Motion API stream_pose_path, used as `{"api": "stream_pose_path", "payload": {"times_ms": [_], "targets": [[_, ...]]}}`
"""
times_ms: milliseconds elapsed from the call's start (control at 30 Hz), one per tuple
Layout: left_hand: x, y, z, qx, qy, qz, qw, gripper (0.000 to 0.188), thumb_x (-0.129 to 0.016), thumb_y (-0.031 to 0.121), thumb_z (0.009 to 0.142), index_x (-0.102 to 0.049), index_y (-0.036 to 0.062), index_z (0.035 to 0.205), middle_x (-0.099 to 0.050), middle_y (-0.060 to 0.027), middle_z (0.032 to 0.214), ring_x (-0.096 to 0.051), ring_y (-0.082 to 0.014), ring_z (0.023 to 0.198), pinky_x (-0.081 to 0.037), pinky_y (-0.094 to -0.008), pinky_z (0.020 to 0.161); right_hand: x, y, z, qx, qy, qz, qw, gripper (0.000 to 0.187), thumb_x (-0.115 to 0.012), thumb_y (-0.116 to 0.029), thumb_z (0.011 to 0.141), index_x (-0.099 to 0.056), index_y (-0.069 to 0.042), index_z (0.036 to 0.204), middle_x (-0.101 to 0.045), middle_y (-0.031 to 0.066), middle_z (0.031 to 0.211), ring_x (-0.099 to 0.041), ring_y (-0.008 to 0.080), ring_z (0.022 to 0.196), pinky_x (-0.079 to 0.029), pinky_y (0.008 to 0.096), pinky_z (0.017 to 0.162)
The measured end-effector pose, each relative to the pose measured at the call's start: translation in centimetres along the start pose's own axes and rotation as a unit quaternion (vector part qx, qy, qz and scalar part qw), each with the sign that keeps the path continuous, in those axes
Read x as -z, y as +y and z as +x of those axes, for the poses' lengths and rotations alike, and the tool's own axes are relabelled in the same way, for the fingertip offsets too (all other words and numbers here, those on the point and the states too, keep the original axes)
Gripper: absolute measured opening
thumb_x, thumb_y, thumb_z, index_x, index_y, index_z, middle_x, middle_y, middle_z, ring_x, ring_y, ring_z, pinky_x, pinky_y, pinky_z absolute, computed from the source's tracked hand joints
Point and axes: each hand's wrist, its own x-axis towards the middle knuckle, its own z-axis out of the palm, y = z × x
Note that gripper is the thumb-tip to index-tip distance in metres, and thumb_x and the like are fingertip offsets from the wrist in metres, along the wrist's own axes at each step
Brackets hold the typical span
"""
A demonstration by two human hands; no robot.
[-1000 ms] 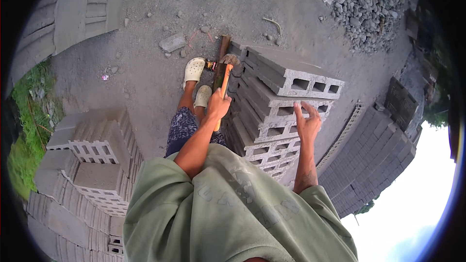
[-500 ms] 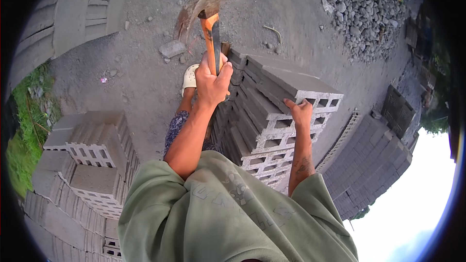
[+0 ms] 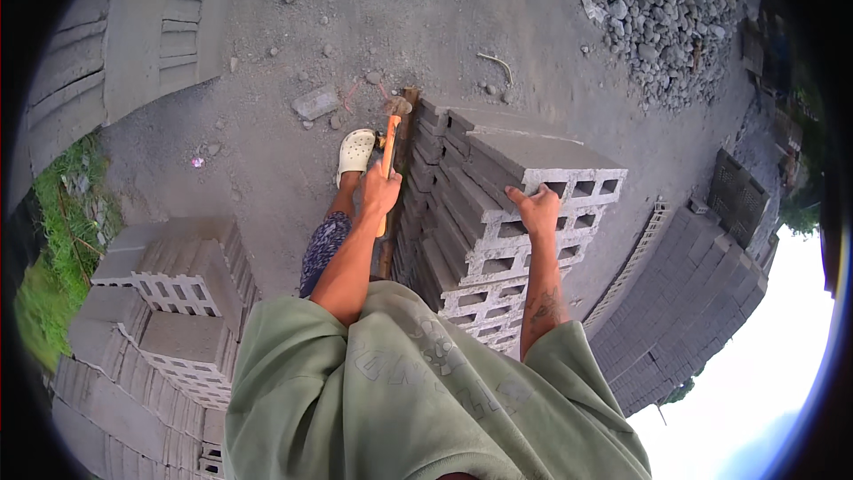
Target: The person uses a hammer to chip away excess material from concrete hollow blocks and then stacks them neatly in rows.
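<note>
My left hand [image 3: 380, 188] is closed round the orange handle of a hammer [image 3: 390, 148], which points away from me. The hammer's head [image 3: 400, 108] is at the far end of a long wooden beam [image 3: 407, 135] running along the left side of a block stack; whether they touch I cannot tell. To the right, my right hand [image 3: 537, 210] grips the near upper edge of a grey hollow concrete block [image 3: 542, 149] on top of that stack, thumb on its left side and some fingertips hidden. More concrete blocks [image 3: 489, 298] lie in layers underneath.
My foot in a cream clog [image 3: 356, 153] stands left of the beam. Further block stacks rise at lower left [image 3: 188, 338] and at right [image 3: 680, 293]. A gravel heap [image 3: 662, 22] lies at far right, and a broken block piece [image 3: 315, 103] on the dirt ahead.
My left hand has swung the hammer down and toward me, from raised and blurred to beside the beam's end. My right hand stays on the top block, nearly unmoved.
</note>
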Motion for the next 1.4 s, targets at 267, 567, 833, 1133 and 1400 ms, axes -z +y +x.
{"api": "stream_pose_path", "payload": {"times_ms": [267,567,833,1133,1400], "targets": [[7.7,-6.3,-4.7,0.023,-0.014,0.096,0.995,0.030,-0.059,0.020,0.078,-0.058,-0.0039,0.096,-0.062,-0.0282,0.091,-0.059,-0.0437,0.091,-0.048,-0.0458,0.077,7.2,2.6,-6.4,0.096,0.062,0.057,0.992,0.053,-0.069,-0.042,0.077,-0.064,0.004,0.104,-0.067,0.0161,0.100,-0.063,0.0261,0.098,-0.043,0.0340,0.092],[16.8,-16.0,-10.6,-0.024,0.030,0.215,0.976,0.028,-0.061,0.016,0.074,-0.057,-0.0084,0.087,-0.062,-0.0245,0.071,-0.064,-0.0328,0.062,-0.050,-0.0414,0.055,-2.3,15.6,-24.8,-0.049,0.148,0.236,0.959,0.042,-0.064,-0.032,0.084,-0.064,0.008,0.097,-0.068,0.0181,0.089,-0.066,0.0222,0.085,-0.050,0.0303,0.077],[17.0,-15.0,-13.2,-0.079,-0.035,0.241,0.967,0.021,-0.055,0.009,0.076,-0.053,-0.0028,0.092,-0.061,-0.0164,0.072,-0.061,-0.0305,0.063,-0.048,-0.0415,0.057,-9.9,23.4,-43.2,-0.207,0.280,0.363,0.864,0.038,-0.049,-0.035,0.091,-0.068,-0.004,0.083,-0.067,0.0135,0.076,-0.065,0.0284,0.072,-0.049,0.0375,0.066],[6.2,-8.1,-15.2,-0.213,-0.272,0.582,0.736,0.025,-0.054,0.011,0.076,-0.053,-0.0020,0.098,-0.062,-0.0183,0.077,-0.062,-0.0330,0.067,-0.048,-0.0427,0.059,-22.2,25.0,-63.1,-0.441,0.426,0.418,0.670,0.053,-0.037,-0.047,0.092,-0.067,-0.004,0.081,-0.067,0.0091,0.069,-0.064,0.0293,0.075,-0.048,0.0396,0.073],[-5.6,-7.1,-23.1,-0.303,-0.368,0.657,0.584,0.029,-0.054,0.012,0.077,-0.052,-0.0013,0.103,-0.062,-0.0200,0.081,-0.062,-0.0353,0.070,-0.048,-0.0436,0.062,-37.5,10.8,-74.4,-0.662,0.332,0.527,0.417,0.055,-0.036,-0.048,0.091,-0.068,-0.006,0.077,-0.068,0.0044,0.066,-0.065,0.0268,0.076,-0.047,0.0382,0.080]]}}
